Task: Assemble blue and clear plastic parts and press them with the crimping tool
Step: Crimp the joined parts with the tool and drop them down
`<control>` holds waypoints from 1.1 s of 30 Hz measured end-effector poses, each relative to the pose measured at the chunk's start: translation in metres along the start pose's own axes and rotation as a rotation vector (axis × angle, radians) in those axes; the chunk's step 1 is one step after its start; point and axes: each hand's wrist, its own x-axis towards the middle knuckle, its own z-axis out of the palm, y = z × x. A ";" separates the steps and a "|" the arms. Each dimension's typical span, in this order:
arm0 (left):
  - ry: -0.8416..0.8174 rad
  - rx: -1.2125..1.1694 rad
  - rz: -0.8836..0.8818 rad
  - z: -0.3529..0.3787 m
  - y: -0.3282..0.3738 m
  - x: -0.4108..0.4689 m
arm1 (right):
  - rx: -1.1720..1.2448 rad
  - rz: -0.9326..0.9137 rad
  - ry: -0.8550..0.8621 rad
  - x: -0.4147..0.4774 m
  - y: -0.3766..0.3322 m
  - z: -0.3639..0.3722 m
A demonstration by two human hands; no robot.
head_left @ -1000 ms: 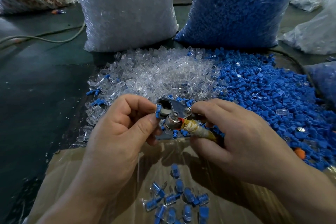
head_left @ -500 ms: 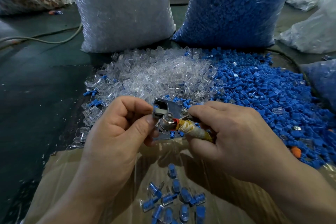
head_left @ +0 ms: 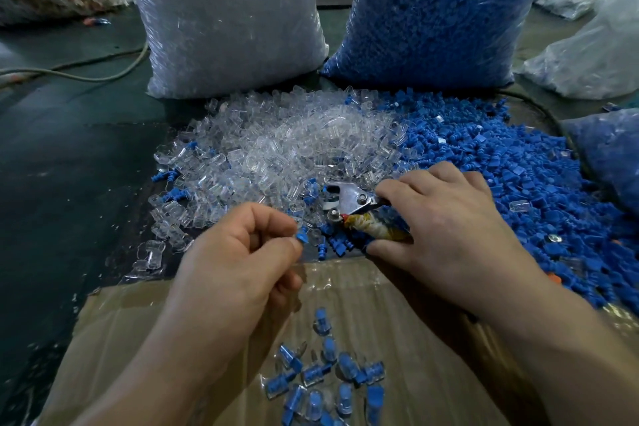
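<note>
Your left hand [head_left: 242, 252] pinches a blue part [head_left: 301, 238] beside the crimping tool [head_left: 349, 201] gripped in your right hand [head_left: 446, 228]. If it is pressed, drop it among the finished pieces [head_left: 325, 373].

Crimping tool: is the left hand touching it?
No, the left hand pinches a blue part away from the crimping tool.

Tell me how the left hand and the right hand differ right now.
The left hand pinches a small blue piece between thumb and forefinger; the right hand grips the crimping tool by its wrapped handle. The left hand is on the clear pile side, the right hand at the edge of the blue pile. Both have curled fingers, and each holds something.
</note>
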 end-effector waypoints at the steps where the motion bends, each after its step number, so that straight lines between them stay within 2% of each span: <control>1: 0.006 0.009 0.005 0.000 0.000 0.000 | 0.023 -0.010 0.031 -0.001 -0.001 0.000; 5: -0.016 0.028 0.042 0.005 -0.001 -0.005 | 0.185 -0.130 0.278 -0.013 -0.026 -0.002; 8: -0.012 0.079 0.122 0.009 -0.003 -0.008 | 0.216 -0.302 0.309 -0.017 -0.041 0.005; 12: -0.061 -0.009 0.172 0.008 0.004 -0.013 | 0.283 -0.302 0.386 -0.017 -0.039 0.007; 14: -0.081 -0.050 0.130 0.005 0.006 -0.013 | 0.322 -0.321 0.418 -0.018 -0.038 0.007; 18: -0.187 0.095 0.025 -0.001 0.003 -0.009 | 0.367 -0.382 0.427 -0.020 -0.043 0.005; 20: -0.197 0.107 0.085 -0.004 0.002 -0.007 | 0.440 -0.345 0.370 -0.022 -0.046 0.003; 22: -0.187 0.160 0.256 -0.006 0.002 -0.007 | 0.597 -0.247 0.258 -0.024 -0.050 0.000; 24: -0.210 0.213 0.428 -0.008 0.005 -0.008 | 1.006 -0.065 0.017 -0.025 -0.051 -0.004; 26: -0.260 0.274 0.566 -0.008 0.006 -0.010 | 1.454 0.131 -0.318 -0.024 -0.049 -0.009; 27: -0.286 0.296 0.598 -0.009 0.007 -0.011 | 1.528 0.162 -0.418 -0.024 -0.046 -0.012; 29: -0.309 0.325 0.577 -0.013 0.009 -0.011 | 1.403 0.150 -0.445 -0.023 -0.039 -0.013; 33: -0.241 0.579 0.471 -0.024 0.009 -0.005 | 0.623 0.009 -0.121 -0.022 -0.027 -0.009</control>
